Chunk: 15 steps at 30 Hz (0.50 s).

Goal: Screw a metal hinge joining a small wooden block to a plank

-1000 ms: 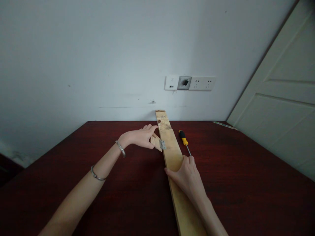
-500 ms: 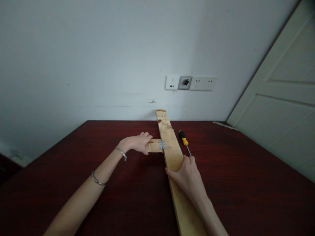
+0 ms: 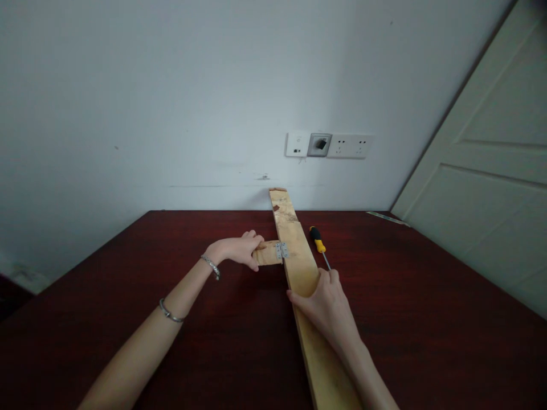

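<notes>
A person's two bare hands work over a dark red table (image 3: 427, 319), each with its grip on wood. The left hand (image 3: 239, 250) grasps the free end of a short wooden piece (image 3: 267, 254), fingers over its far side and thumb along the near one. The right hand (image 3: 325, 302) clasps a long wooden board (image 3: 301, 265), thumb against its left edge and fingers at its right. A silver metal hinge (image 3: 282, 250) links the two, one leaf on the board's upper face and the other on the short piece, which juts out from the board's left side. The board runs lengthwise down the middle of the table, from the near edge of view toward the wall (image 3: 213, 102); its far part is stained and rough, and whether its end touches the wall cannot be told. Just right of the board lies a screwdriver (image 3: 318, 240) with a black and yellow handle, its shaft pointing toward the right hand's fingers; its tip is hard to make out. Two silver bracelets, one at the wrist (image 3: 211, 267) and one higher up the forearm (image 3: 170, 312), circle the left arm. Beyond, a row of wall sockets (image 3: 349, 146) sits above the table, while a pale panelled door (image 3: 491, 159) slants along the right and a thin strip (image 3: 388, 218) lies near the table's far right corner.
</notes>
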Motion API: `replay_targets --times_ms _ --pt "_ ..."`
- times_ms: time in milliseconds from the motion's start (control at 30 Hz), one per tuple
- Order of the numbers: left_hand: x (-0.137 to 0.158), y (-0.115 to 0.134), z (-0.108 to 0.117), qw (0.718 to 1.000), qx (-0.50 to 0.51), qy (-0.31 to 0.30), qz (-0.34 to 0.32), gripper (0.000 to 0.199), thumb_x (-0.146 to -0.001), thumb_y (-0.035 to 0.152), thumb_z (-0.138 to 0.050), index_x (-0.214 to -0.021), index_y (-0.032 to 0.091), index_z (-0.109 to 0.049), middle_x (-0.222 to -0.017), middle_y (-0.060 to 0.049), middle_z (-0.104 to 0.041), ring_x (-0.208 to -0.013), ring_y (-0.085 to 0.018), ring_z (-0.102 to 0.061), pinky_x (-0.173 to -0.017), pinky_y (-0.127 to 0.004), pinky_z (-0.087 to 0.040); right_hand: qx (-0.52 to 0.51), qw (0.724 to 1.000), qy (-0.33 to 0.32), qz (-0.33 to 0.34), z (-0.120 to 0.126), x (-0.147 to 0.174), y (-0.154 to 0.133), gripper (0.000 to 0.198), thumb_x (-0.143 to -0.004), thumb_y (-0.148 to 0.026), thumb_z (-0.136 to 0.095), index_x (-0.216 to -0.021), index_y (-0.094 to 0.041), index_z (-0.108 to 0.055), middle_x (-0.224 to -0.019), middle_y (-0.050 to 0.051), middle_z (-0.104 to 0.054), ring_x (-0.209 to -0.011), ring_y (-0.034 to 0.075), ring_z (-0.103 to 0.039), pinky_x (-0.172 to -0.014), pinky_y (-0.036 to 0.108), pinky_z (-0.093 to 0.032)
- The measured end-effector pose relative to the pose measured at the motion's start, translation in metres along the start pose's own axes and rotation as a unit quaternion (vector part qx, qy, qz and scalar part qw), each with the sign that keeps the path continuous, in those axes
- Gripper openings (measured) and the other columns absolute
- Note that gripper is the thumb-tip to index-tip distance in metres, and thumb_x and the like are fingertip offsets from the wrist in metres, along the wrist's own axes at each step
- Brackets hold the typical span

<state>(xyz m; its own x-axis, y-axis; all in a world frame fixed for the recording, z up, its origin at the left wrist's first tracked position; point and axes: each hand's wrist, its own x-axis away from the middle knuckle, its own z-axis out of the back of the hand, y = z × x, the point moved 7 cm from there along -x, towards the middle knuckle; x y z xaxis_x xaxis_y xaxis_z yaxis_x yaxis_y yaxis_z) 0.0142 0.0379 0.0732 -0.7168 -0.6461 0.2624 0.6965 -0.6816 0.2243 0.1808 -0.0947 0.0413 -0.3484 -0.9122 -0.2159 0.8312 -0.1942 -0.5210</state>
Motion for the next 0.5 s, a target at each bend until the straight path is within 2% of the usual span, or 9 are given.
replay_targets --times_ms 233,500 --pt "-0.012 0.024 0.013 0.998 0.010 0.036 -0.058 0.073 -0.066 0.051 -0.065 -0.126 0.015 -0.041 -0.120 -0.009 -0.042 -0.115 -0.028 -0.039 -0.100 -0.037 -0.035 0.013 0.999 0.039 0.014 0.031 -0.007 0.011 0.056 -0.065 -0.052 -0.065 -0.102 -0.013 -0.051 -0.102 0.013 -0.050 -0.097 0.032 -0.059 -0.086 0.043 -0.050" --pt "-0.064 0.088 0.013 0.983 0.010 0.074 -0.170 0.073 -0.071 0.057 -0.064 -0.127 0.016 -0.042 -0.120 -0.009 -0.043 -0.116 -0.026 -0.040 -0.099 -0.034 -0.035 0.057 0.995 0.075 -0.014 0.074 -0.014 0.087 0.065 -0.067 -0.061 -0.060 -0.110 -0.012 -0.052 -0.104 0.012 -0.050 -0.093 0.029 -0.061 -0.080 0.040 -0.051"
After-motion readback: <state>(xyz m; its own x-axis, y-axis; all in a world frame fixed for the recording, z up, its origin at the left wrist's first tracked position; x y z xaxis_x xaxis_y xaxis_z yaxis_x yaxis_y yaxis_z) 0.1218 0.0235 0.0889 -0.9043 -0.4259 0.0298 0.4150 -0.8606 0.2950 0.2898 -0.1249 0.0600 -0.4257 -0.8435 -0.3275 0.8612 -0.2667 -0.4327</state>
